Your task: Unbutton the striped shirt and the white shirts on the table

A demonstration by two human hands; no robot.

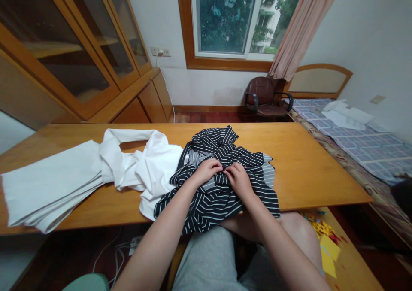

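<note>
**Fine pinch work: slip and drag risks**

Counter (309, 171): wooden, spans the foreground and carries all the cloth. White folded cloth (58, 175) lies in layers at the left, one corner reaching the near edge. Loose white fabric (157, 166) is bunched beside it; cannot tell whether the two are one piece. Striped garment (212, 201), black with white lines, lies crumpled at mid-counter, touching the loose white fabric; its lower part sags over the near edge towards the lap.

Left hand (208, 170): fingers bent, tips closed on a bit of the striped garment. Right hand (238, 180): thumb and fingers drawn together on the same fabric, just beside the left. The detail between the fingertips is too small to read.

Risks (judged): the overhanging part could pull the garment lapward if either pinch loosens. Tugging could drag the white fabric along, since they touch. Bunched layers could get two plies caught in one pinch, the folds hiding the error.
</note>
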